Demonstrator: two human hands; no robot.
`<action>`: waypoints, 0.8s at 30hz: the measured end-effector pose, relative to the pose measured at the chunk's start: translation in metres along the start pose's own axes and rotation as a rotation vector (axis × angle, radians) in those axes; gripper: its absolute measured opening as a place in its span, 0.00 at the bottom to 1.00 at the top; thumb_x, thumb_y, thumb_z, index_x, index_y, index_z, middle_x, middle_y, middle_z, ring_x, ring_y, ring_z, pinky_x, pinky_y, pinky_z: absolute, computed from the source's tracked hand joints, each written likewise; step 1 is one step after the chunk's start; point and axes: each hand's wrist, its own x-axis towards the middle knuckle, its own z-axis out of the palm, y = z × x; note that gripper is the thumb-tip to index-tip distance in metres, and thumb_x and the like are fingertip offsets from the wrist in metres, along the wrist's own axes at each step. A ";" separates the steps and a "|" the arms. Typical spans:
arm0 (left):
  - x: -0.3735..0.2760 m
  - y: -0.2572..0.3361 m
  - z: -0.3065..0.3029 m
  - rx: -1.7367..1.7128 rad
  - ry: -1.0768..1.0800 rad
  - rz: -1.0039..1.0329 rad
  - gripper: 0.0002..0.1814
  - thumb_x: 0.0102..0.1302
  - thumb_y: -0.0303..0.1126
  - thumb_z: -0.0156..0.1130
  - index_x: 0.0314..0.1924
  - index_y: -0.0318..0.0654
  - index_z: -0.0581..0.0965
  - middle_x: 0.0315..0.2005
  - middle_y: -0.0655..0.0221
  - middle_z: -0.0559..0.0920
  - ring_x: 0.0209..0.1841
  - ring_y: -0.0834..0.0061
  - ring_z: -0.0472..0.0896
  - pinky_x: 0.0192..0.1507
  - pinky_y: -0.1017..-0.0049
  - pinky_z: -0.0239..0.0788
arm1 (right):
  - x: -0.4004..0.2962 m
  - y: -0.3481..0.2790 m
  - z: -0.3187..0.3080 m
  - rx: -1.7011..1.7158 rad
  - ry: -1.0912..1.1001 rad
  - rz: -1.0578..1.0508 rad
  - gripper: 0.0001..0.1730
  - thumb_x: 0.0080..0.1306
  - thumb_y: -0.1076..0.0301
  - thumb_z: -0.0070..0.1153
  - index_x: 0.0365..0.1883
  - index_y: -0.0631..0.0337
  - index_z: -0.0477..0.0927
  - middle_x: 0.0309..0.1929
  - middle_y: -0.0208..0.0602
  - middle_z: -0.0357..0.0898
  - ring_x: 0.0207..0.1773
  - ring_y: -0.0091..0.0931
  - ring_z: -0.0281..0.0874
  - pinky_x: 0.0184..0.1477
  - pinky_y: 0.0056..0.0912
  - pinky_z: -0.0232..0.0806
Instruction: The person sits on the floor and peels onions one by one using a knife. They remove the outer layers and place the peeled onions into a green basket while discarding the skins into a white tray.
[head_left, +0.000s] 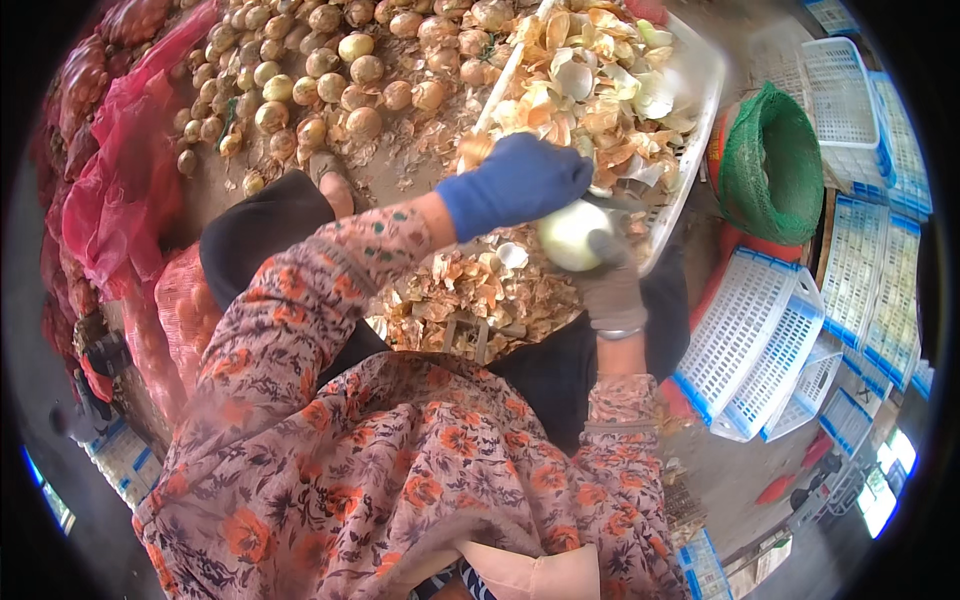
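My left hand (517, 182), in a blue knit glove, is curled into a fist just above a peeled white onion (574, 234). My right hand (611, 289), in a greyish glove, grips this onion from the right, its thumb across the side. A dark, thin edge shows between fist and onion, too blurred to name; what the left fingers enclose is hidden. Beyond my hands, a white plastic crate (686, 180) is heaped with papery onion skins (577, 82). More loose skins (487, 289) lie in a pile between my knees.
Unpeeled onions (322, 64) spread over the floor ahead. Red mesh sacks (184, 315) and pink netting (120, 172) line the left. To the right stand a green mesh bag (802, 176) and stacked white-and-blue plastic baskets (750, 337).
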 end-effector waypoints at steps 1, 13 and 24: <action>0.004 -0.008 0.000 -0.023 -0.037 0.054 0.14 0.63 0.36 0.61 0.48 0.43 0.77 0.29 0.69 0.77 0.25 0.71 0.82 0.23 0.67 0.73 | -0.001 0.000 0.008 -0.026 -0.041 0.043 0.39 0.58 0.59 0.73 0.64 0.65 0.72 0.53 0.42 0.81 0.55 0.36 0.83 0.41 0.38 0.84; -0.062 0.043 -0.036 -1.479 0.143 -0.903 0.17 0.77 0.35 0.54 0.54 0.30 0.81 0.23 0.76 0.78 0.23 0.87 0.74 0.28 0.81 0.68 | -0.005 0.003 0.028 -0.244 -0.074 -0.185 0.53 0.51 0.52 0.80 0.71 0.58 0.67 0.59 0.40 0.75 0.59 0.32 0.78 0.58 0.35 0.77; -0.125 0.060 -0.084 -0.215 -0.097 -0.195 0.22 0.65 0.31 0.60 0.60 0.41 0.76 0.38 0.67 0.81 0.30 0.64 0.83 0.31 0.65 0.75 | -0.060 0.034 0.048 -0.533 0.042 -0.336 0.39 0.54 0.68 0.78 0.62 0.64 0.72 0.53 0.38 0.80 0.54 0.28 0.81 0.56 0.31 0.77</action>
